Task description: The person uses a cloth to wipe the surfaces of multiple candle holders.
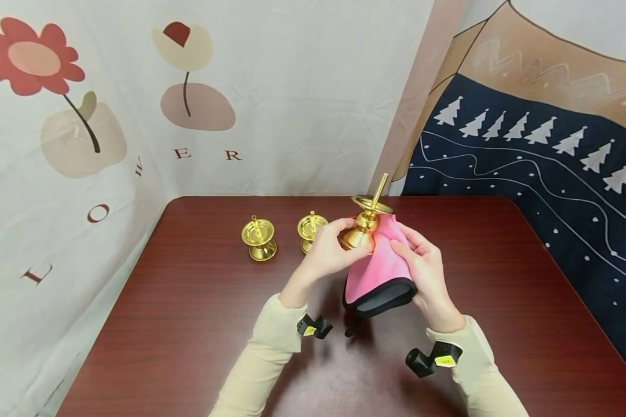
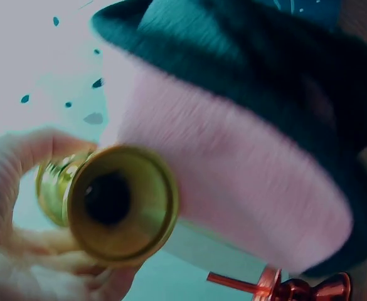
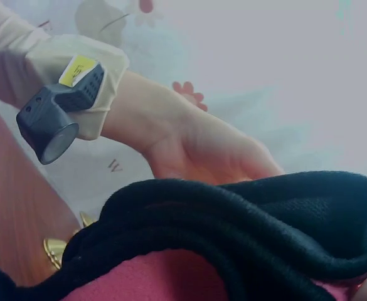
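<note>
Above the table, my left hand grips a shiny brass candlestick by its flared base. It tilts slightly right, its dish and thin upright tube uppermost. In the left wrist view the candlestick's hollow underside faces the camera. My right hand holds a pink cloth with a black border and dark inner side, thumb in front. The cloth lies against the candlestick's right side; its bordered lower end hangs open like a mitt. In the right wrist view the black border hides most of the work.
Two similar brass candlesticks stand on the dark red-brown table: one at the left, the other just behind my left hand, partly covered by it. A printed white curtain hangs behind the table, a navy tree-patterned one at right.
</note>
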### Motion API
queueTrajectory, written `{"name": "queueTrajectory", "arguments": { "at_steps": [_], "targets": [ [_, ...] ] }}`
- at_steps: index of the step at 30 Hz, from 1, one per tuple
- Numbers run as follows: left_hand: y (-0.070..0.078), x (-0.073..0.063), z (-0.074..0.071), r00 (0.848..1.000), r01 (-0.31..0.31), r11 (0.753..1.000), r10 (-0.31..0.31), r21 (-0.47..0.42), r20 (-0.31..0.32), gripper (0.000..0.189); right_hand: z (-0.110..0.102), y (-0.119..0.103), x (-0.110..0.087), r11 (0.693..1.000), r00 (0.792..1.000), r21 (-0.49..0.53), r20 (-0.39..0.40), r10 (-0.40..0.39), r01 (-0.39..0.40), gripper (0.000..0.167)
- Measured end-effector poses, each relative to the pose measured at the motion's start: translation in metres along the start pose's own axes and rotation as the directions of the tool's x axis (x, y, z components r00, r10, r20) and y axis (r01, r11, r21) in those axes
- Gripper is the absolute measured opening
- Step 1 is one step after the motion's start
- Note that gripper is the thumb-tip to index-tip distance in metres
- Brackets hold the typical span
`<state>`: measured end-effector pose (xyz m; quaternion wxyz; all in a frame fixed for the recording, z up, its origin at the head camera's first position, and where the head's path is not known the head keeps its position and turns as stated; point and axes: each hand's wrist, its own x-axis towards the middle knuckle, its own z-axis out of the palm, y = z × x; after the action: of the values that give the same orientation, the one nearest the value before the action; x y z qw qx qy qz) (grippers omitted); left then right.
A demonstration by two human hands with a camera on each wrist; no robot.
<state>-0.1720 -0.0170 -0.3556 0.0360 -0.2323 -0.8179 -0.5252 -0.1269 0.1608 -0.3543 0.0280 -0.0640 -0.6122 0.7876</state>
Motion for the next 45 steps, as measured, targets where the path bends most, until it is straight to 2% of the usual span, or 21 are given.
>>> {"name": "queueTrajectory", "arguments": {
  "at_steps": [3, 7, 13, 17, 23, 27, 30, 34, 40, 43, 45],
  "targets": [
    [-0.003, 0.001, -0.004, 0.996, -0.030, 0.999, 0.032, -0.025, 0.081, 0.052, -0.002, -0.001, 0.000, 0.999, 1.000, 0.049, -0.006, 0.024, -0.024, 0.027],
    [-0.007, 0.001, -0.006, 0.994, -0.028, 0.996, 0.036, -0.083, 0.105, 0.052, -0.004, -0.003, 0.000, 0.996, 0.999, 0.086, 0.009, 0.037, -0.038, 0.026],
    [-0.009, -0.001, -0.002, 0.999, -0.031, 0.992, 0.036, -0.124, 0.041, 0.052, -0.005, -0.004, -0.001, 0.991, 0.999, 0.125, 0.025, 0.048, -0.050, 0.025],
    [-0.009, -0.002, 0.001, 1.000, -0.008, 0.985, 0.008, -0.171, 0.000, 0.053, -0.005, -0.003, -0.002, 0.989, 0.999, 0.147, 0.031, 0.031, -0.035, 0.025],
    [-0.010, -0.004, 0.007, 1.000, 0.023, 0.950, -0.028, -0.310, -0.011, 0.055, -0.004, -0.003, -0.003, 0.986, 1.000, 0.168, 0.023, 0.012, -0.016, 0.027],
    [-0.009, -0.005, 0.012, 0.997, 0.021, 0.939, -0.044, -0.342, -0.060, 0.056, -0.003, -0.003, -0.003, 0.984, 1.000, 0.178, 0.011, 0.007, -0.009, 0.027],
    [-0.007, -0.006, 0.019, 0.988, 0.036, 0.917, -0.093, -0.398, -0.124, 0.060, -0.003, -0.002, -0.003, 0.980, 1.000, 0.199, 0.003, 0.003, -0.004, 0.027],
    [-0.006, -0.007, 0.030, 0.965, 0.016, 0.860, -0.146, -0.510, -0.216, 0.061, -0.002, -0.002, -0.003, 0.971, 1.000, 0.238, -0.008, -0.013, 0.015, 0.027],
    [-0.004, -0.008, 0.043, 0.940, -0.097, 0.816, -0.114, -0.571, -0.322, 0.057, 0.000, -0.004, -0.002, 0.969, 0.997, 0.238, -0.042, -0.058, 0.066, 0.027],
    [-0.004, -0.007, 0.048, 0.936, -0.124, 0.791, -0.106, -0.598, -0.335, 0.058, 0.002, -0.006, -0.001, 0.976, 0.993, 0.195, -0.079, -0.085, 0.099, 0.031],
    [-0.004, -0.007, 0.049, 0.939, -0.125, 0.789, -0.101, -0.601, -0.328, 0.060, 0.003, -0.007, -0.001, 0.978, 0.991, 0.174, -0.097, -0.097, 0.112, 0.034]
  ]
}}
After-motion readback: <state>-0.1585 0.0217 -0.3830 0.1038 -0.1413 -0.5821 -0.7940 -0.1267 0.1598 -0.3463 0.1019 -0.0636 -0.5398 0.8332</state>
